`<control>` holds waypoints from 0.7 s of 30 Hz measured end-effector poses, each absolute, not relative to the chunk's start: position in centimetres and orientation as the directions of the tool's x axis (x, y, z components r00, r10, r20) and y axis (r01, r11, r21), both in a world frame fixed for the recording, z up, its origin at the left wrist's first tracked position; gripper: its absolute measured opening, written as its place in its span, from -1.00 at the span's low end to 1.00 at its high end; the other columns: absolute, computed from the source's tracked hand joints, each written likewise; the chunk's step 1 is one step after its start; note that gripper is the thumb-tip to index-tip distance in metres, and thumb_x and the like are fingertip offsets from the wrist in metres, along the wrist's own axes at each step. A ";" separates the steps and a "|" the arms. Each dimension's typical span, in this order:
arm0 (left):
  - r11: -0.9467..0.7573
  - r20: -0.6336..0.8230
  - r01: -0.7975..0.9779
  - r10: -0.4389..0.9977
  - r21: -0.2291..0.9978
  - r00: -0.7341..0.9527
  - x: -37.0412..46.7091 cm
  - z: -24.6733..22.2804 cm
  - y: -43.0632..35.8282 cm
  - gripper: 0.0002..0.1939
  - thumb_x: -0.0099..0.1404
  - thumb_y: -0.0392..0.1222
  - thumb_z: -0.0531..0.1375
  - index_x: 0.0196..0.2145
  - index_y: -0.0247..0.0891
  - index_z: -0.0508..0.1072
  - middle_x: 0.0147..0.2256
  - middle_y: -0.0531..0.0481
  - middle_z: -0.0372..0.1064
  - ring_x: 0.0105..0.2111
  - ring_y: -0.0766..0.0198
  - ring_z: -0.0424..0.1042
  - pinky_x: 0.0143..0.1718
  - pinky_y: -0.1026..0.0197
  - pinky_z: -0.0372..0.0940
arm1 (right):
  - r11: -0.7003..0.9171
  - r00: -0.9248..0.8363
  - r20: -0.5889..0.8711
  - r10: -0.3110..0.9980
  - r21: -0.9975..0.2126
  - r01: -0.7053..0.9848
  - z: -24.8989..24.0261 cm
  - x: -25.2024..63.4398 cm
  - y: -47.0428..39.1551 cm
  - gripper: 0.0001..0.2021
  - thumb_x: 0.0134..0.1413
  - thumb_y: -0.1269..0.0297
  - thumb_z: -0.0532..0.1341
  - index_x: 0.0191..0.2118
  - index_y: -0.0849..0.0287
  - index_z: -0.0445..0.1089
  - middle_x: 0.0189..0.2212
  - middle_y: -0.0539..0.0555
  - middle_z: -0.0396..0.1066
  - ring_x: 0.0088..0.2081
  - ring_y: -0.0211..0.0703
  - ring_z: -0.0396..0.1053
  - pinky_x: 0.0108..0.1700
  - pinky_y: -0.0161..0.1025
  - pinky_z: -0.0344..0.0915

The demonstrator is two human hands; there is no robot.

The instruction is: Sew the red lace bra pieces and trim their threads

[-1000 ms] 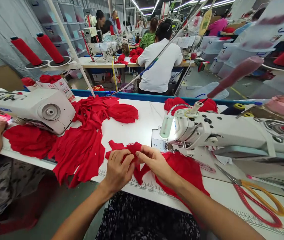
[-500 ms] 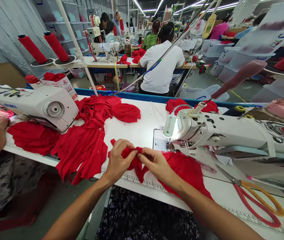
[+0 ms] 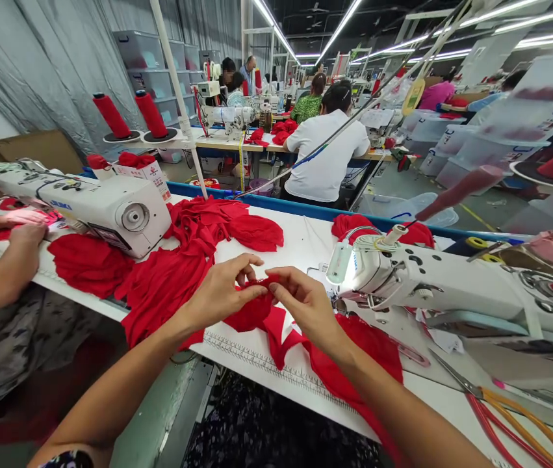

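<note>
Between my two hands is a piece of red fabric (image 3: pixel 251 312), its upper edge raised off the white table (image 3: pixel 242 344). My left hand (image 3: pixel 225 289) pinches that edge between thumb and fingers. From the other side, my right hand (image 3: pixel 300 299) grips the same edge with thumb and forefinger, close to the left fingertips. The fabric's lower part hangs down toward a ruler strip (image 3: pixel 257 354) on the table front. Right of my hands stands a white sewing machine (image 3: pixel 403 266). More red fabric (image 3: pixel 364 351) lies below its needle area, partly behind my right forearm.
A heap of red fabric pieces (image 3: pixel 173 279) lies to the left. Beyond it is a second sewing machine (image 3: pixel 105 208), with a co-worker's hand (image 3: pixel 27 240) beside it. Orange-and-red-handled scissors (image 3: pixel 495 396) rest at the right. Red thread cones (image 3: pixel 152 114) stand behind.
My view has shifted left and up. My left hand's fingers have lifted and spread slightly along the fabric edge, and more of the red piece now shows between my hands.
</note>
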State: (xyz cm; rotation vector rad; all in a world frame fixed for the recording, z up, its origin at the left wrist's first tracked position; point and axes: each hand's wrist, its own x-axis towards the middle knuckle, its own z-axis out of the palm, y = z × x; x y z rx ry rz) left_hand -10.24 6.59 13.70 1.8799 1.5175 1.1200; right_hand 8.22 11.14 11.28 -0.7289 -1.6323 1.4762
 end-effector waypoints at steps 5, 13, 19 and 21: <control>-0.241 0.228 0.487 0.970 0.839 0.088 -10.7 13.7 6.4 -0.87 0.28 -0.17 0.22 -0.40 -0.24 0.43 -0.39 0.05 0.39 -0.35 0.29 0.36 -0.26 0.24 0.29 | 0.047 -0.466 0.102 0.879 -0.991 -0.129 11.6 8.9 10.6 -0.81 0.14 0.12 0.27 -0.26 0.13 0.40 -0.50 -0.07 0.42 -0.56 -0.30 0.37 -0.42 -0.27 0.34; -0.234 0.219 0.312 0.972 0.921 0.083 -8.5 12.4 6.6 -0.84 0.33 -0.10 0.20 -0.27 -0.23 0.48 -0.30 -0.01 0.46 -0.25 0.23 0.44 -0.13 0.17 0.34 | -0.033 -0.466 0.044 0.884 -0.987 -0.154 11.5 9.4 10.2 -0.77 0.09 0.09 0.30 -0.23 0.12 0.41 -0.54 -0.13 0.28 -0.61 -0.34 0.27 -0.49 -0.30 0.30; -0.349 0.374 0.388 0.927 0.853 0.013 -8.2 12.8 6.1 -0.87 0.35 -0.16 0.17 -0.33 -0.23 0.44 -0.32 0.00 0.39 -0.26 0.25 0.39 -0.15 0.19 0.30 | 0.092 -0.439 0.152 0.885 -0.984 -0.155 11.7 9.8 10.2 -0.79 0.04 0.14 0.33 -0.41 0.13 0.35 -0.27 0.00 0.38 -0.30 -0.25 0.30 -0.26 -0.28 0.27; -0.349 0.369 0.415 0.929 0.840 0.034 -8.3 13.2 5.9 -0.87 0.37 -0.17 0.13 -0.31 -0.22 0.41 -0.34 0.02 0.38 -0.31 0.28 0.37 -0.23 0.22 0.30 | 0.087 -0.449 0.180 0.875 -0.971 -0.221 11.7 9.8 10.1 -0.76 0.02 0.17 0.34 -0.44 0.13 0.27 -0.27 -0.02 0.37 -0.29 -0.25 0.28 -0.25 -0.28 0.25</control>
